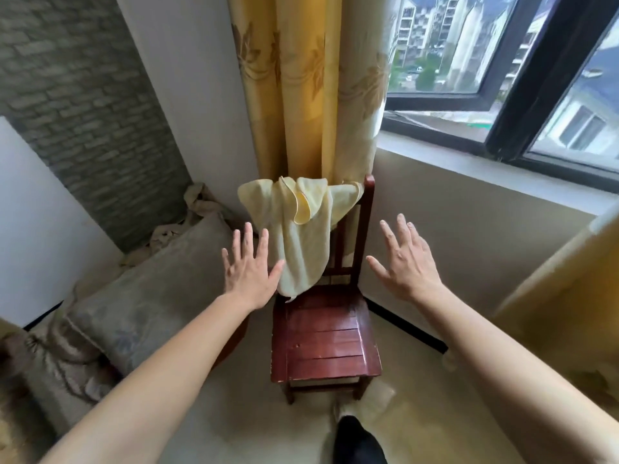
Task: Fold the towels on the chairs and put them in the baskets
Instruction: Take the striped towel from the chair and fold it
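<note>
On chair [325, 343] back: towel [301, 242], hanging toward seat. Behind chair: curtain [301, 95]; left: cushion [150, 296]; upper right: window [469, 61]. Flanking towel: left hand [251, 272], right hand [407, 262].

The towel [301, 242] covers the top rail and left post of the chair [325, 343] at mid-frame, and the seat hides its rear legs. Whether the thumb of the left hand [249, 269] touches the towel's lower edge or only lies in front of it cannot be told. The left forearm [150, 380] and right forearm [502, 356] run off the bottom edge, as does a blurred dark shape [358, 440] at bottom centre. The grey cushion [134, 296] is cut by the left edge and a blurred yellow fabric [552, 296] by the right.
</note>
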A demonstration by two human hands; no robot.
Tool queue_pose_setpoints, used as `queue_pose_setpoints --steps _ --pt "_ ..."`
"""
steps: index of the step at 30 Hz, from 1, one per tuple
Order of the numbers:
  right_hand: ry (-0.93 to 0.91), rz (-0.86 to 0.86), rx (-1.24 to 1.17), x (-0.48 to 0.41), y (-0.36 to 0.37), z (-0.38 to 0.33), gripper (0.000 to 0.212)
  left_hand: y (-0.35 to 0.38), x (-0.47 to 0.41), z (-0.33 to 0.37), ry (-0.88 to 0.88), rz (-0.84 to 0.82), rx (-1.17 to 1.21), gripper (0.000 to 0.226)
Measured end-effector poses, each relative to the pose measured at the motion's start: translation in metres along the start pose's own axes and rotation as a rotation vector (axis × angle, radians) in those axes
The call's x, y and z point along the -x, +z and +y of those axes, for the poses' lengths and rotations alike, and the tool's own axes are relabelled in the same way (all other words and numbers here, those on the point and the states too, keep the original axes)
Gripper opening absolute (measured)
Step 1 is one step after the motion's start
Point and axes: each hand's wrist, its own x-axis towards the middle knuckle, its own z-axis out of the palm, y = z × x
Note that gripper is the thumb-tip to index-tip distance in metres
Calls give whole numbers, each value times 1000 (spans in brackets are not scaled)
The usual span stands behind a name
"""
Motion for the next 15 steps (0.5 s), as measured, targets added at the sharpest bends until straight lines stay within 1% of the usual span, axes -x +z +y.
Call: queue_pose_setpoints --steps 3,6,9,11,13,15 --pt "21 -139 -112 -61 50 13 82 33 -52 4 -136 -97 53 77" --pt "54 -368 -230 -123 102 20 81 59 -104 6 -289 -171 111 81" --pt "74 -524 -326 -177 146 17 77 78 -148 6 -329 -180 122 87" --pt "126 -594 -451 -205 170 10 78 87 -171 10 -351 -187 150 92" --pt "227 -627 -629 -228 187 0 84 94 -190 15 -338 -111 93 95" --pt "370 -631 -844 -245 195 -10 91 98 -207 23 -186 58 -64 90"
